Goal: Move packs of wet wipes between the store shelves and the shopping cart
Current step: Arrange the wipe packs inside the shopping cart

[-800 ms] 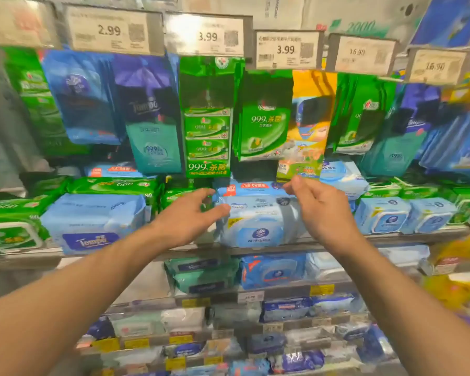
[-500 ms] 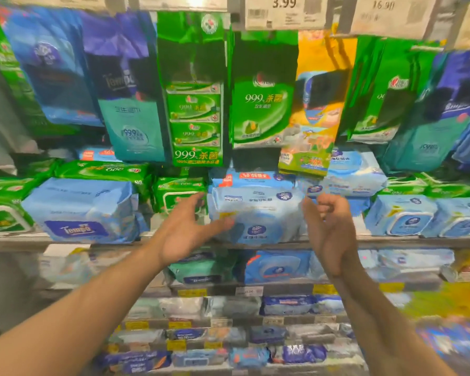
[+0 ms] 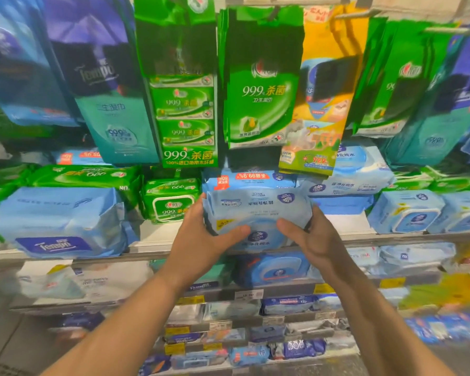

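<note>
Two hands clamp one light-blue wipes pack [image 3: 258, 215] from either side at the front edge of the shelf [image 3: 364, 238]. Left hand [image 3: 201, 240]: thumb across the pack's face, fingers behind its left end. Right hand [image 3: 314, 240]: thumb on the face, fingers curled round the right end. Pack sits atop or just off a same-brand stack [image 3: 251, 180]; cannot tell which. Step judged: taking from shelf. Next move calls for drawing it clear under the hanging green packs [image 3: 261, 85], toward the cart, not in view.
</note>
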Motion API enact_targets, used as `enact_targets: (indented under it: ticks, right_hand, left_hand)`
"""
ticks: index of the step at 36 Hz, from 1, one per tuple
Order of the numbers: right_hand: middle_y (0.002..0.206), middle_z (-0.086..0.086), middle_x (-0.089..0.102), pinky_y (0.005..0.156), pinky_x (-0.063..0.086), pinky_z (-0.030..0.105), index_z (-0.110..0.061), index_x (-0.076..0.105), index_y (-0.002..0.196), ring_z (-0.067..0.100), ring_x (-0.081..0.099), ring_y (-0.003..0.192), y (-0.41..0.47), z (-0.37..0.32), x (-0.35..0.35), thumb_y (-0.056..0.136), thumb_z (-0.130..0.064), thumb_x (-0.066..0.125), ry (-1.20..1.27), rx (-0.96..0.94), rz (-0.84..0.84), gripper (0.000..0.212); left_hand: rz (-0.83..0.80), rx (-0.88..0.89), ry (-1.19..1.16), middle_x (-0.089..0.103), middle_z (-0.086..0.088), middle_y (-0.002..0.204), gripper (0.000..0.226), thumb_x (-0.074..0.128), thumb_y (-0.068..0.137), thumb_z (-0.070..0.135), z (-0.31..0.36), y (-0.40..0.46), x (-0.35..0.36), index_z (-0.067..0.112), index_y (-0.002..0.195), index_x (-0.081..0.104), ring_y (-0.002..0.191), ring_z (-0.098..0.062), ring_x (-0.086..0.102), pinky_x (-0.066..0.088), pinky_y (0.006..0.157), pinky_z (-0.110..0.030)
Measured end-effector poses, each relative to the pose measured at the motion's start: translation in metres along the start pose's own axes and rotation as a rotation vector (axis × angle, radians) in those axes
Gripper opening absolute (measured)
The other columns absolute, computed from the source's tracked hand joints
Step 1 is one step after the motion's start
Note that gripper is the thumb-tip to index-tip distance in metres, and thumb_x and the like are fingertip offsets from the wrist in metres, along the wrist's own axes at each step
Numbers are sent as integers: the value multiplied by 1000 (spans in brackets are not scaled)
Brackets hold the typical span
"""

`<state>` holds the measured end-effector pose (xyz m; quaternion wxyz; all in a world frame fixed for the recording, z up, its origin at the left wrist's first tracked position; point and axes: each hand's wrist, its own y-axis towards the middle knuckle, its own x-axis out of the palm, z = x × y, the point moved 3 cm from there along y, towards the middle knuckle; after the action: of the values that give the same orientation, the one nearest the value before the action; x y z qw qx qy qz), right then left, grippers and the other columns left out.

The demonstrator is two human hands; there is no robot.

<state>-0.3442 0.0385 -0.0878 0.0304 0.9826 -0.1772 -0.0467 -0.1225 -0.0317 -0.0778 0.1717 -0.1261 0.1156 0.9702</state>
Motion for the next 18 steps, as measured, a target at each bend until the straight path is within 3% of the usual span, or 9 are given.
enact_targets:
  ticks: [3, 6, 8, 11, 16, 18]
  right_hand:
    - [114, -2, 77, 83, 61, 34, -21, 63, 126, 20, 73, 106, 2, -2, -1, 73, -29, 79, 39, 27, -61, 56]
    - [114, 2, 77, 84, 62, 38, -21, 66, 123, 22, 73, 105, 2, -6, 2, 82, -16, 77, 56, 32, -136, 43]
    - [113, 3, 77, 82, 62, 38, -20, 66, 122, 24, 74, 104, 3, -5, 3, 84, -8, 80, 75, 39, -155, 42]
    - [119, 6, 75, 87, 61, 48, -16, 61, 131, 28, 72, 108, 1, -4, 3, 78, -16, 79, 76, 63, -162, 56]
    - [125, 1, 72, 93, 59, 47, -22, 51, 141, 22, 69, 115, 0, 3, -3, 79, -9, 80, 3, 83, -180, 69]
    - [127, -2, 71, 91, 59, 39, -26, 48, 142, 16, 68, 115, 4, 2, -7, 76, -9, 83, -61, 75, -194, 77]
  left_hand:
    - [-11, 17, -10, 71, 15, 112, 52, 86, 72, 41, 6, 3, 3, 38, 117, 60, 101, -3, 69, 60, 79, -34]
    - [-2, 24, -49, 72, 13, 111, 53, 87, 74, 31, 8, 5, 6, 31, 119, 60, 99, -4, 70, 57, 78, -25]
    - [8, 16, -80, 72, 11, 111, 55, 88, 72, 36, 7, 5, 7, 33, 119, 59, 99, -5, 70, 58, 78, -28]
    - [48, 10, -98, 72, 14, 109, 51, 87, 71, 43, 7, 3, 8, 40, 115, 60, 96, -3, 70, 57, 76, -28]
    - [78, 44, -101, 71, 18, 105, 52, 87, 74, 26, 11, -1, 9, 38, 115, 58, 94, 4, 68, 52, 70, -12]
    - [53, 51, -101, 70, 21, 106, 55, 86, 74, 23, 14, -2, 9, 36, 119, 56, 96, 6, 67, 51, 69, -10]
